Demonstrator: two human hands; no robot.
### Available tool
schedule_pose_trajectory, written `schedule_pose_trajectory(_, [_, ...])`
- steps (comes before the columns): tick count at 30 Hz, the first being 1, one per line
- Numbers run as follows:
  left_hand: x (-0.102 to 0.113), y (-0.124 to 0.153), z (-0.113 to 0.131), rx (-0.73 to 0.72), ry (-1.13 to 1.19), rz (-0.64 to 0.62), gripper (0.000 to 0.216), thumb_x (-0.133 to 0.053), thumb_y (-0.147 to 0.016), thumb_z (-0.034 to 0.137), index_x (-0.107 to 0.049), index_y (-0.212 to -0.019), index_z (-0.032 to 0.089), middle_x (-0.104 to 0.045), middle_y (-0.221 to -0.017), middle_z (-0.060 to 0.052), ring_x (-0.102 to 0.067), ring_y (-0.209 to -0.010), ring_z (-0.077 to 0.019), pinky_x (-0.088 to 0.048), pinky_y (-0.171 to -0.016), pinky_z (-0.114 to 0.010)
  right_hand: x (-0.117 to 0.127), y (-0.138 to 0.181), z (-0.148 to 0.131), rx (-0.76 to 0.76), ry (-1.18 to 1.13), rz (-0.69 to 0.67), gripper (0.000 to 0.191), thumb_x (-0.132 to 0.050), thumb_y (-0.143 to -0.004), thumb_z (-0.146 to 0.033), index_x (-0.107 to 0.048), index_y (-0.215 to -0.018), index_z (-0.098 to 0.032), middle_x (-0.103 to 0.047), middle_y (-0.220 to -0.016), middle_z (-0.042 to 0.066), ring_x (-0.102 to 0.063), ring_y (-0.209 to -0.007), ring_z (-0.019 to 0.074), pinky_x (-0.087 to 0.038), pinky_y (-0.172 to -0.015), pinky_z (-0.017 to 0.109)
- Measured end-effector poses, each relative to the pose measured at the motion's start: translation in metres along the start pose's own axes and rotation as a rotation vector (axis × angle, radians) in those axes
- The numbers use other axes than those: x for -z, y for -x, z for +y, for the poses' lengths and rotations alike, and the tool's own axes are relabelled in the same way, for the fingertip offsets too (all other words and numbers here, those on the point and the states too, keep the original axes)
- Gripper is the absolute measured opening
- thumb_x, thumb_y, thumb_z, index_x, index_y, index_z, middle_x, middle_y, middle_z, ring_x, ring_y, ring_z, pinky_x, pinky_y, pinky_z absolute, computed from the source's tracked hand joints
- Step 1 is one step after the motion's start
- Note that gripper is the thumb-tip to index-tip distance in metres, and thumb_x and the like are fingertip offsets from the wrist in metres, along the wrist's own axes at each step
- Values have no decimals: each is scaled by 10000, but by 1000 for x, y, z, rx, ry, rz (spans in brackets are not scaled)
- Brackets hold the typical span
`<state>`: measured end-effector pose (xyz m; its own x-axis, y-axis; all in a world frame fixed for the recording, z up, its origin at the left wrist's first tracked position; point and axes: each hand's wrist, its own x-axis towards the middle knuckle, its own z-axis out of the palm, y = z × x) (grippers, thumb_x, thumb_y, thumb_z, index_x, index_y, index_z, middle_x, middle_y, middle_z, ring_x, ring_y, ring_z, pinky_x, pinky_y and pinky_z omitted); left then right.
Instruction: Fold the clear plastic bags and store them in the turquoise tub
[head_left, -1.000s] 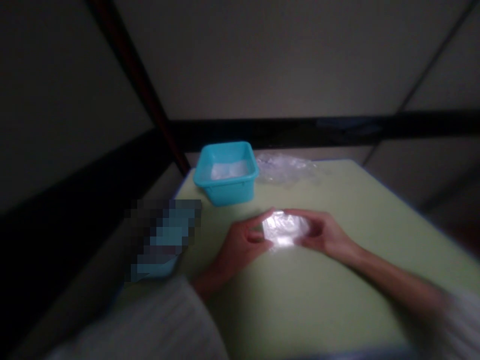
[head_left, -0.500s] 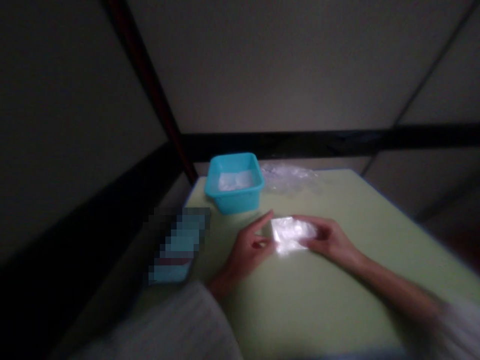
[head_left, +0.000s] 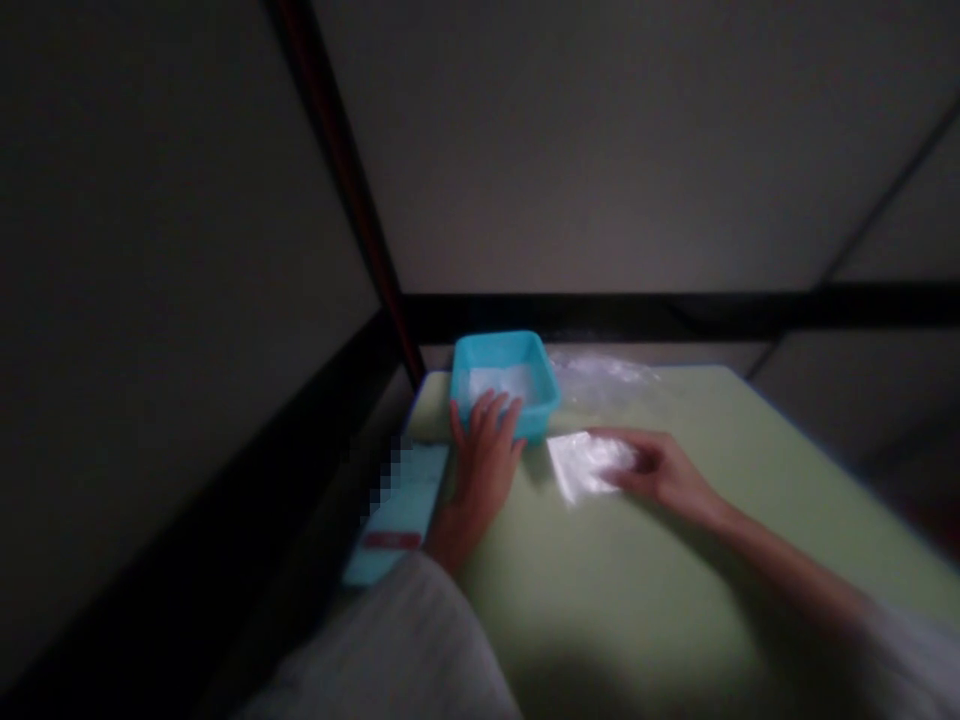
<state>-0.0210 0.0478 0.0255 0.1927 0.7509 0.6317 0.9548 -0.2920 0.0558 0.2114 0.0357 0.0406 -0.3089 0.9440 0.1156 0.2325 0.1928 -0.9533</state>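
Between the thumb and fingers of my right hand [head_left: 664,475] is a small clear plastic bag [head_left: 581,470], shiny and roughly square, held above the table. What lies inside it, if anything, I cannot make out. My left hand [head_left: 487,455] is open, fingers spread, at the near side of a turquoise plastic basket [head_left: 546,400]. Its fingertips overlap the near rim; whether they touch it I cannot tell. Whitish flat sheets or packets [head_left: 506,380] lie inside the basket.
A crumpled heap of clear plastic [head_left: 607,380] lies right of the basket at the table's back. A pale teal flat item with a red strip [head_left: 397,515] lies along the left edge of the yellow-green table [head_left: 600,600]. Walls stand behind and to the left.
My left hand has left the side of the plastic bag and moved up and left to the basket. My right hand still holds the bag. The view has shifted slightly.
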Motion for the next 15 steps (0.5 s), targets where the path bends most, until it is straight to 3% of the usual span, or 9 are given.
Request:
schedule_pose_trajectory(5, [-9, 3, -2, 52, -34, 46, 336, -738, -744, 174, -604, -1052, 182, -632, -982, -74, -564, -967, -282, -226, -1047, -577, 2, -7, -5, 41, -65, 21, 407, -765, -649, -250, -710, -1052, -244, -708, -927, 33, -584, -652, 136, -487, -547, 244])
schedule_pose_trajectory(9, [-14, 9, -3, 60, -39, 103, 213, -747, -744, 208, -630, -922, 196, -619, -905, -56, -545, -902, -262, -344, -917, -462, 11, -9, -15, 85, -123, 30, 346, -769, -657, -293, -733, -999, -255, -723, -916, 35, -603, -648, 144, -493, -537, 242])
schedule_pose_trajectory(15, [4, 28, 11, -63, 9, 181, 101, -717, -771, 182, -631, -812, 216, -605, -793, -10, -515, -794, -205, -325, -817, -367, 37, -9, -32, 193, -188, 186, 324, -779, -668, -283, -729, -988, -287, -730, -954, 13, -643, -718, 147, -518, -598, 233])
